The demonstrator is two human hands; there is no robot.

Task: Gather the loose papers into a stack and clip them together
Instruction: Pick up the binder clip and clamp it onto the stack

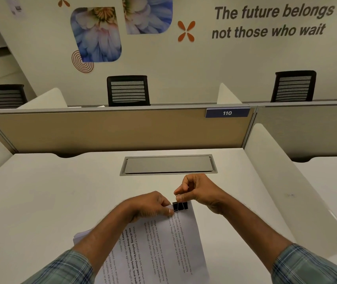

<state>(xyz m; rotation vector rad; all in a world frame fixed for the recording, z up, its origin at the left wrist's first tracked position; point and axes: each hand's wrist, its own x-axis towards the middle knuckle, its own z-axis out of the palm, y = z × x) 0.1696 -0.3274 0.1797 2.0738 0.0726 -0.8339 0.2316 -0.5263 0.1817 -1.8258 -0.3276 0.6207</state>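
Several papers (163,247): one angled stack at the middle of the desk's (50,201) near edge.
Binder clip (180,206): black, clamped on the stack's far corner.
Left hand (149,206): pinches the stack just beside the clip.
Right hand (198,191): fingers curled, pinching the clip's wire handle.
Cable hatch (168,165): lid down, toward the far edge.

Room over desk (40,201) left, divider (286,181) right
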